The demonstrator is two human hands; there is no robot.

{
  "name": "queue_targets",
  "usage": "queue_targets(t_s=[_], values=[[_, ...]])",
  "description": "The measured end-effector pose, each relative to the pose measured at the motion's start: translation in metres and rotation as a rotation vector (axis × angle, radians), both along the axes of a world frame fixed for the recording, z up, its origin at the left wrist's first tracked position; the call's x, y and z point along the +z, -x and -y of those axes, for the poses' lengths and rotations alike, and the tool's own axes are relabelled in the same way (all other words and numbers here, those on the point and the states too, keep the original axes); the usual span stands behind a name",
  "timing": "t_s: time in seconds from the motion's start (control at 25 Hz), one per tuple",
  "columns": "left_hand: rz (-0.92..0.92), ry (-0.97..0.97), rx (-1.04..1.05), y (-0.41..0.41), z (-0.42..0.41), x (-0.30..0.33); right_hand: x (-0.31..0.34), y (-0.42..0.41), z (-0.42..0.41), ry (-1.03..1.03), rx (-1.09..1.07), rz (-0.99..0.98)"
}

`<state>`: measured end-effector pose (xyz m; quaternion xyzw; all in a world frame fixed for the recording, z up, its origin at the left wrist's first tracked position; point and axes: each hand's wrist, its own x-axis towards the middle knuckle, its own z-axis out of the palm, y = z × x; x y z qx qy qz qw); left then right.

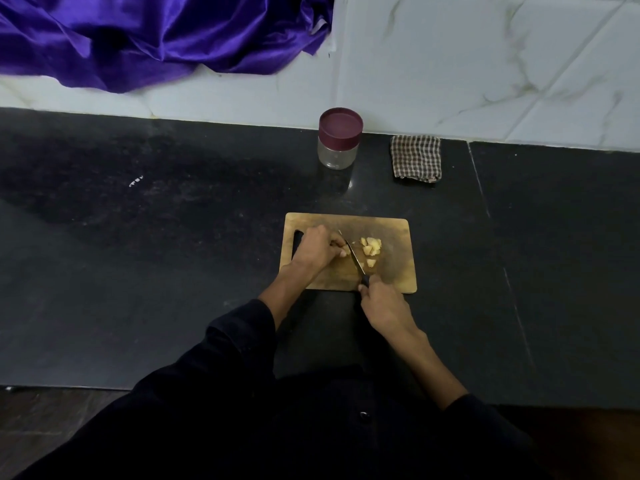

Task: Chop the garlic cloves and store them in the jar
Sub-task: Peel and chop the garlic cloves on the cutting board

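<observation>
A wooden cutting board [394,268] lies on the black counter. Pale chopped garlic pieces [371,247] sit in a small pile near its middle. My left hand [317,249] rests on the board's left part, fingers curled and pinching a garlic clove [345,250] against the wood. My right hand [381,301] grips the black handle of a knife [353,256], whose blade runs up the board right beside my left fingertips. A clear jar [338,140] with a maroon lid stands closed behind the board, near the wall.
A folded checked cloth [416,157] lies to the right of the jar. Purple satin fabric [145,36] hangs over the white tiled wall at the back left. The black counter [156,254] stretches wide to both sides.
</observation>
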<state>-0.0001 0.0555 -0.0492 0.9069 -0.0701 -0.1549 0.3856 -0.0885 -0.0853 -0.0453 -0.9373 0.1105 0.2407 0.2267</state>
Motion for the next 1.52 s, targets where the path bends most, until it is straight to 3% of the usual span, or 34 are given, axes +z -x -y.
queue_targets(t_s=[0.32,0.6,1.2,1.52], values=[[-0.018,0.002,0.004,0.000,0.000,0.001,0.012,-0.008,0.017,-0.097,-0.103,0.055],[-0.037,0.027,0.009,-0.003,-0.003,0.000,0.015,-0.006,0.006,-0.166,-0.068,0.082],[-0.068,0.107,-0.027,-0.007,-0.009,-0.007,0.000,0.027,0.018,-0.067,-0.015,-0.025],[-0.044,0.080,-0.071,-0.004,-0.008,-0.009,0.007,0.012,0.016,-0.091,-0.044,0.042]])
